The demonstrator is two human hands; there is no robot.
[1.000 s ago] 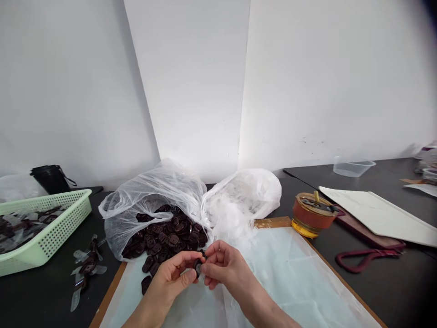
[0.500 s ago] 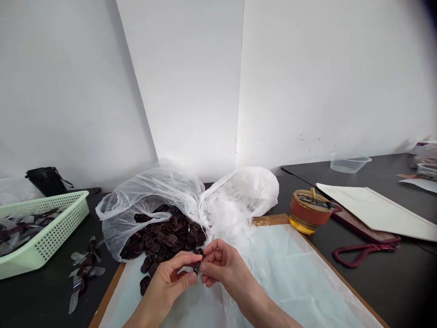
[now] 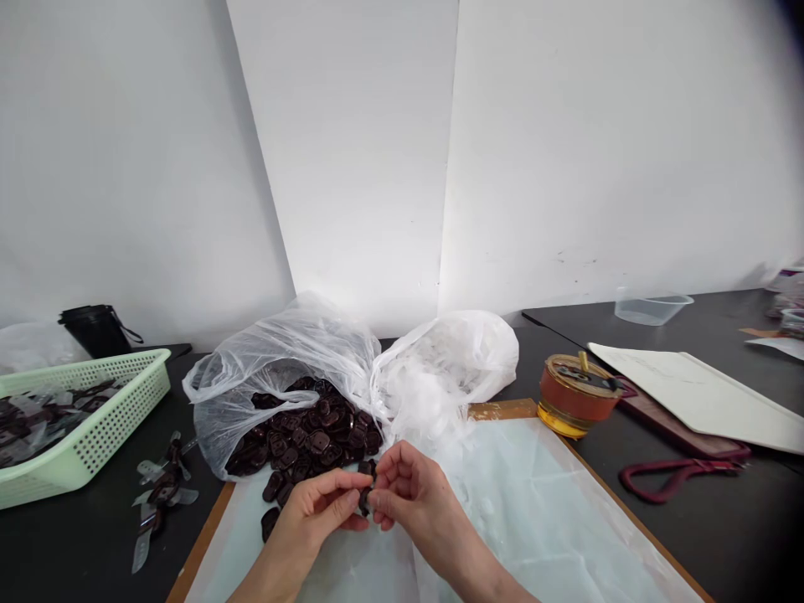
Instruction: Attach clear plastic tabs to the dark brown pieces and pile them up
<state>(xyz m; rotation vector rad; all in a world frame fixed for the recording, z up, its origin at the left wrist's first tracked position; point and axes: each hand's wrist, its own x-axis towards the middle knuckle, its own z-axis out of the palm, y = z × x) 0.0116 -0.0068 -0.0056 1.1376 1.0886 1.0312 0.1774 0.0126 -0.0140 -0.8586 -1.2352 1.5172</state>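
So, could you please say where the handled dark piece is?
In the head view, the dark piece is low, slightly left of centre, held between the left hand and right hand, beside the dark pile.

Illumination: bright and diffuse across the white wall (image 3: 596,142). A soft grey shadow band descends left of the projecting panel (image 3: 352,159). The black table (image 3: 697,536) reads dark, deepest at lower right. Glare: small glints on the glossy brown pieces (image 3: 320,440), streaks on the clear bag (image 3: 282,335), near-washout in the white flakes (image 3: 424,406). Focus: my left hand (image 3: 320,507) and right hand (image 3: 414,498) render fairly sharp; the small dark part (image 3: 364,502) I pinch is too dark to resolve. Distortion: wide-angle stretch at both sides; dark vignette, upper right corner.
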